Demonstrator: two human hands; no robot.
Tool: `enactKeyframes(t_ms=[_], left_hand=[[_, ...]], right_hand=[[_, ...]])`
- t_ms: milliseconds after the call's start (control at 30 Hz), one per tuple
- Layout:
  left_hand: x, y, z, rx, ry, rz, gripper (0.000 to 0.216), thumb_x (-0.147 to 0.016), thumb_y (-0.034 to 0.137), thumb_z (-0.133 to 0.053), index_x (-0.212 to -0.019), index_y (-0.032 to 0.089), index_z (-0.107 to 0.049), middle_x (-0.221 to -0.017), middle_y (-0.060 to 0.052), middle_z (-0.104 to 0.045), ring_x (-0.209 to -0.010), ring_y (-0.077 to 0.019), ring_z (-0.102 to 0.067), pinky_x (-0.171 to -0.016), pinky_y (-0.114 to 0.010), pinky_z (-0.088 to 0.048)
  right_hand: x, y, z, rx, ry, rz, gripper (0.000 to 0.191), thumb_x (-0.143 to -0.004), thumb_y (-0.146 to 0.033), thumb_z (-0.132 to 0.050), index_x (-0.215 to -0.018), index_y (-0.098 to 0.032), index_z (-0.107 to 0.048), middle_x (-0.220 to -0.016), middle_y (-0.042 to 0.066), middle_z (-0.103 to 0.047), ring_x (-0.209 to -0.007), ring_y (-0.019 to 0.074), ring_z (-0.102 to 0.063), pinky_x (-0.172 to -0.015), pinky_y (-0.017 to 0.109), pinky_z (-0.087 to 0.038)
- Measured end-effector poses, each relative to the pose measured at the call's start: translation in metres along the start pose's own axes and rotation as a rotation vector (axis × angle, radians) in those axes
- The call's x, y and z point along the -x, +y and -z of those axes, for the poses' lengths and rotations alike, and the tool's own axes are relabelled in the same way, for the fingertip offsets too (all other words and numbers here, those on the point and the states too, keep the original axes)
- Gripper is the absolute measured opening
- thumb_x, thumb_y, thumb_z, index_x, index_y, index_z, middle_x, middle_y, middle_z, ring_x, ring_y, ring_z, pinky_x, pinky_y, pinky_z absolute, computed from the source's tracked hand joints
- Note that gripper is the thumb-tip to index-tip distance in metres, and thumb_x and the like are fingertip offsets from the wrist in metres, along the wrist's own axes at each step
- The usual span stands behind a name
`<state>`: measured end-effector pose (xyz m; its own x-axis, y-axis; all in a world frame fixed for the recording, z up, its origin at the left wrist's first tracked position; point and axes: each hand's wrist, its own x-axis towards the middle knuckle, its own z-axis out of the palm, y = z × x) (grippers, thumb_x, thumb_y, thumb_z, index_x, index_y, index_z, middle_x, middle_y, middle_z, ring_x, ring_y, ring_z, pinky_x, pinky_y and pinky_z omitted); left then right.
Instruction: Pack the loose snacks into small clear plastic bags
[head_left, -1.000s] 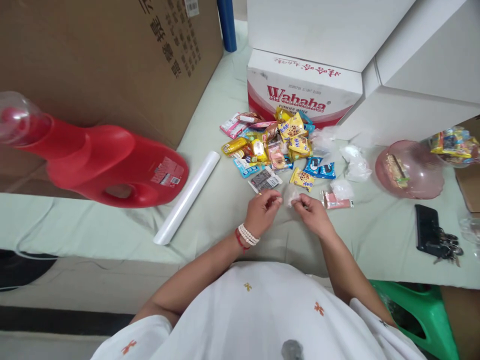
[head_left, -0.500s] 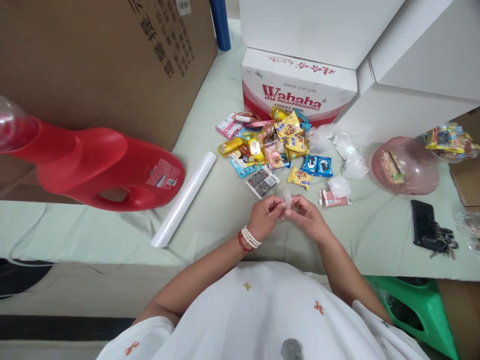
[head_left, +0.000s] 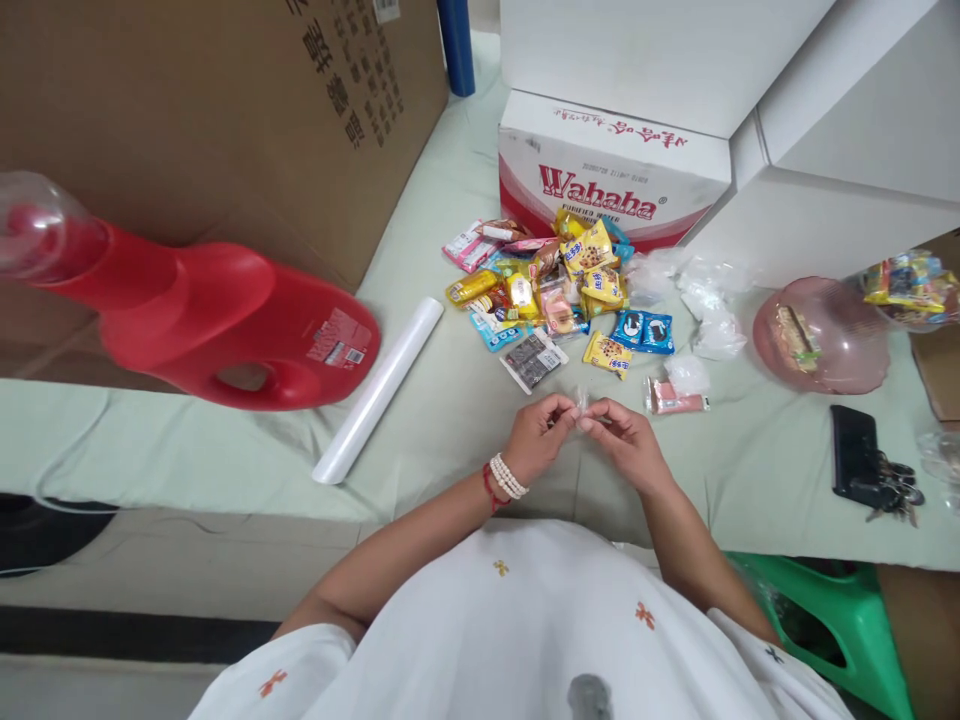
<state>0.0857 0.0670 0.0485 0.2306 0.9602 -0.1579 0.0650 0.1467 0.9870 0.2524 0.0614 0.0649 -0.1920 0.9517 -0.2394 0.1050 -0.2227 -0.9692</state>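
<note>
My left hand [head_left: 541, 432] and my right hand [head_left: 619, 436] meet over the table's front half, each pinching a small piece of clear plastic film [head_left: 581, 398] between thumb and fingers. The film looks crumpled; whether anything is inside it I cannot tell. Beyond the hands lies a heap of wrapped snacks [head_left: 555, 280]. Nearest to my fingers are a black-and-clear packet [head_left: 533, 360] and a yellow snack packet [head_left: 608, 354]. A pink packet [head_left: 679, 397] rests right of my right hand, with a crumpled clear bag [head_left: 687, 374] on it.
A white plastic roll [head_left: 379, 390] and a big red jug [head_left: 247, 320] lie to the left. Behind the snacks stands a Wahaha carton [head_left: 615, 180]. On the right are a pink bowl [head_left: 862, 372] holding a wrapped snack, a phone [head_left: 853, 445] and keys [head_left: 896, 485].
The view has shifted slightly, so the scene sits a little further right. My hands have drawn slightly apart, and less film shows above the fingertips. Both still pinch it.
</note>
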Motion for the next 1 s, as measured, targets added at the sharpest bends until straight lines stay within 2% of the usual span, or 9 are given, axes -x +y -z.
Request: enactKeyframes(t_ms=[133, 233, 367, 467, 633, 700, 800, 900, 1000], left_hand=[[0.001, 0.001, 0.011, 0.007, -0.066, 0.016, 0.04, -0.091, 0.057, -0.057, -0.08, 0.019, -0.055, -0.068, 0.003, -0.05, -0.064, -0.0123, -0.041, -0.062, -0.027, -0.035], [-0.001, 0.006, 0.038, 0.178, -0.31, 0.168, 0.047, -0.084, 0.066, -0.063, -0.079, 0.02, -0.052, -0.065, 0.004, -0.046, -0.059, -0.0104, -0.037, -0.057, -0.025, -0.031], [-0.006, 0.008, 0.073, 0.301, -0.581, 0.345, 0.053, -0.072, 0.068, -0.075, -0.073, 0.019, -0.054, -0.061, 0.005, -0.043, -0.052, -0.008, -0.033, -0.05, -0.024, -0.025], [-0.009, 0.005, 0.084, 0.307, -0.52, 0.326, 0.052, -0.07, 0.065, -0.079, -0.073, 0.018, -0.058, -0.062, 0.005, -0.045, -0.053, -0.0079, -0.034, -0.05, -0.023, -0.026], [-0.006, 0.004, 0.076, 0.319, -0.243, 0.169, 0.048, -0.078, 0.062, -0.076, -0.077, 0.018, -0.055, -0.064, 0.006, -0.046, -0.054, -0.0071, -0.036, -0.053, -0.022, -0.031], [-0.003, 0.006, 0.068, 0.259, -0.25, 0.108, 0.047, -0.08, 0.061, -0.073, -0.077, 0.018, -0.055, -0.066, 0.005, -0.048, -0.057, -0.0081, -0.04, -0.056, -0.023, -0.035], [0.004, 0.008, 0.058, 0.146, -0.312, 0.062, 0.046, -0.085, 0.061, -0.069, -0.078, 0.017, -0.057, -0.068, 0.003, -0.05, -0.062, -0.0098, -0.042, -0.059, -0.023, -0.036], [0.012, 0.006, 0.06, 0.096, -0.323, 0.049, 0.045, -0.086, 0.061, -0.066, -0.078, 0.018, -0.057, -0.069, 0.003, -0.05, -0.063, -0.0109, -0.042, -0.06, -0.024, -0.037], [0.018, 0.002, 0.083, 0.058, -0.245, 0.047, 0.044, -0.086, 0.06, -0.066, -0.076, 0.018, -0.058, -0.069, 0.002, -0.052, -0.064, -0.0119, -0.045, -0.062, -0.025, -0.039]], right_hand=[[0.0, 0.001, 0.009, -0.086, 0.021, -0.061, 0.033, -0.085, -0.055, -0.074, -0.082, -0.023, -0.067, -0.075, 0.0, -0.059, -0.072, 0.0163, -0.052, -0.071, 0.029, -0.043], [0.001, -0.002, 0.031, -0.152, 0.006, -0.124, 0.037, -0.085, -0.058, -0.073, -0.079, -0.023, -0.063, -0.071, -0.001, -0.054, -0.067, 0.0149, -0.048, -0.066, 0.027, -0.041], [0.003, -0.013, 0.049, -0.191, -0.181, -0.213, 0.041, -0.082, -0.06, -0.075, -0.077, -0.022, -0.061, -0.07, -0.001, -0.052, -0.063, 0.014, -0.045, -0.059, 0.026, -0.037], [0.0, -0.013, 0.045, -0.207, -0.2, -0.236, 0.044, -0.079, -0.062, -0.077, -0.078, -0.022, -0.059, -0.071, -0.001, -0.053, -0.061, 0.0139, -0.046, -0.056, 0.027, -0.039], [-0.002, -0.003, 0.03, -0.152, 0.31, -0.14, 0.046, -0.083, -0.067, -0.07, -0.081, -0.024, -0.056, -0.069, -0.002, -0.05, -0.057, 0.0119, -0.042, -0.046, 0.022, -0.036], [0.0, 0.0, 0.019, -0.157, 0.279, -0.147, 0.046, -0.087, -0.071, -0.062, -0.091, -0.025, -0.06, -0.08, 0.002, -0.058, -0.065, 0.0148, -0.05, -0.045, 0.023, -0.04], [-0.001, 0.001, -0.004, -0.086, 0.189, -0.119, 0.048, -0.078, -0.063, -0.076, -0.108, -0.029, -0.062, -0.098, 0.005, -0.064, -0.083, 0.0203, -0.058, -0.049, 0.025, -0.049], [-0.01, 0.003, -0.015, 0.026, 0.17, -0.06, 0.034, -0.078, -0.052, -0.079, -0.094, -0.026, -0.066, -0.083, 0.001, -0.062, -0.073, 0.0174, -0.053, -0.053, 0.026, -0.049], [-0.018, 0.005, 0.005, 0.066, 0.17, 0.007, 0.025, -0.085, -0.047, -0.073, -0.086, -0.023, -0.068, -0.078, 0.0, -0.062, -0.067, 0.0143, -0.052, -0.062, 0.027, -0.048]])
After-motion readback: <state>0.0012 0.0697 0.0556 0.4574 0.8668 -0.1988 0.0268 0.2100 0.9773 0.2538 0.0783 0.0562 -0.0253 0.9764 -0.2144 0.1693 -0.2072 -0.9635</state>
